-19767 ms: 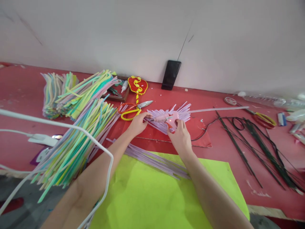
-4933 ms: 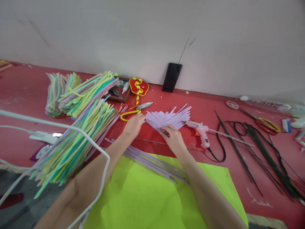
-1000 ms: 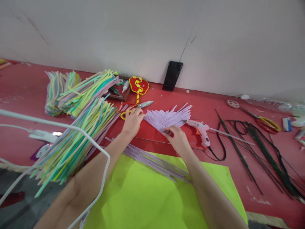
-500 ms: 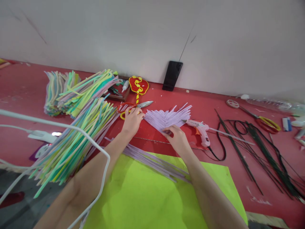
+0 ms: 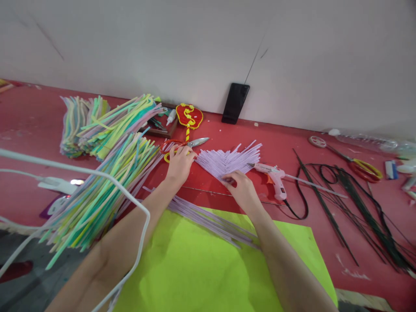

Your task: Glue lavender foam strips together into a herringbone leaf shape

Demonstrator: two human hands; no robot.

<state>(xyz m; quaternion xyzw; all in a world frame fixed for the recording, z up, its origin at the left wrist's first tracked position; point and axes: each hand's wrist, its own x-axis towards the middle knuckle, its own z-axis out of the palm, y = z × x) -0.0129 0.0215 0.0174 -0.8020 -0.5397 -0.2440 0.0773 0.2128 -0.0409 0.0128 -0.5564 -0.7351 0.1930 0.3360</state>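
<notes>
Lilac fuzzy stems [image 5: 225,161] lie in a chevron on the red surface [image 5: 201,180], their lower tip pinched by the right hand [image 5: 241,187], seemingly for steadiness; the left hand [image 5: 180,164], by their left edge: grip unclear.

Lilac strip panel [image 5: 225,161]: flat on red surface [image 5: 202,180], chevron pattern, upper-right ends fanned, uneven.

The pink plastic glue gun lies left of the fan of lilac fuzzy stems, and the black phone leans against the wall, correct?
No: the head view shows the pink plastic glue gun right of the fan of lilac fuzzy stems; the black phone does lean against the wall.
</notes>
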